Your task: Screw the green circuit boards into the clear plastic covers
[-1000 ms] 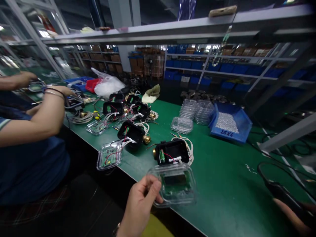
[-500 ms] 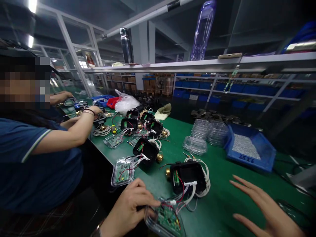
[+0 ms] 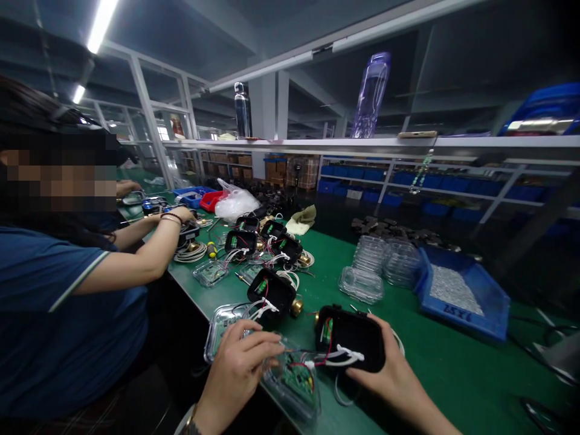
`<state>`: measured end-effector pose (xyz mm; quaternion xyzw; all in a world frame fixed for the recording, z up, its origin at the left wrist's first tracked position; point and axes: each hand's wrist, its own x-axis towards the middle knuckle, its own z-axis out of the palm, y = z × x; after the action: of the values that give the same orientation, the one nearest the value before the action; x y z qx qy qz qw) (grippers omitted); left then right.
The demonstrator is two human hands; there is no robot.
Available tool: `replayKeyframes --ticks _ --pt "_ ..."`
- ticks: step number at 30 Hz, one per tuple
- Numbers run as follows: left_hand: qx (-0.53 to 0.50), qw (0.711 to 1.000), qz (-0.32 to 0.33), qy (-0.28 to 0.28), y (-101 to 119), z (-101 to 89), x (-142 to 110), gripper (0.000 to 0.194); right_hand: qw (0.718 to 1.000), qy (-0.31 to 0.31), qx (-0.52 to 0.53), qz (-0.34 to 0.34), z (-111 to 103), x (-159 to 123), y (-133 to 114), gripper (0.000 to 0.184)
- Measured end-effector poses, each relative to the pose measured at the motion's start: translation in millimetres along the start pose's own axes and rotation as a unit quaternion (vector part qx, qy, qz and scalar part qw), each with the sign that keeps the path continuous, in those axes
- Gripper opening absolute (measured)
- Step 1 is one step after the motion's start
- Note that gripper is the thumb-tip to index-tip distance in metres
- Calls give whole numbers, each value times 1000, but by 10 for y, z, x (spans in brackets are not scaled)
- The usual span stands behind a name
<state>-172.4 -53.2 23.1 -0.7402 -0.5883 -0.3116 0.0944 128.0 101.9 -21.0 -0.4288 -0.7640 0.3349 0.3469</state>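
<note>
- While the small clear plastic cover with a green circuit board in it (image 3: 294, 382) is held at its upper left corner by the left hand (image 3: 242, 365), the open black rectangular plastic case (image 3: 361, 338) has been taken by the right hand (image 3: 392, 365).
- Change noted: half a second earlier the right hand was spread wide over the bench at the lower right of the frame, touching nothing; it is now closed around the right side of the case, thumb at the lower front edge.
- Left hand: fingers narrowed on the cover, as in the previous frame; the exact thumb contact cannot be told.
- Location: case just right of centre in the lower frame; cover to its lower left, at the front edge of the green bench top (image 3: 437, 374). The two parts are linked by thin red and white wires (image 3: 342, 355).
- Whether the case has been raised off the bench cannot be told.
- Meaning for the work, as judged: both halves of one unit are now under control together, so the cover can be positioned relative to the case; it is not yet seated. The short wires are judged liable to be strained or trapped.
</note>
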Motion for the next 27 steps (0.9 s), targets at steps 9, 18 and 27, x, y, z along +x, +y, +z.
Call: replayKeyframes --ticks 9,18,27 --pt "74 991 -80 79 16 266 97 25 974 193 -74 93 546 468 -238 94" --pt "149 977 -136 66 -554 486 -163 18 991 99 -84 37 1136 804 -455 91" --pt "131 987 -79 50 -693 455 4 18 995 -38 -71 -60 954 1306 -294 100"
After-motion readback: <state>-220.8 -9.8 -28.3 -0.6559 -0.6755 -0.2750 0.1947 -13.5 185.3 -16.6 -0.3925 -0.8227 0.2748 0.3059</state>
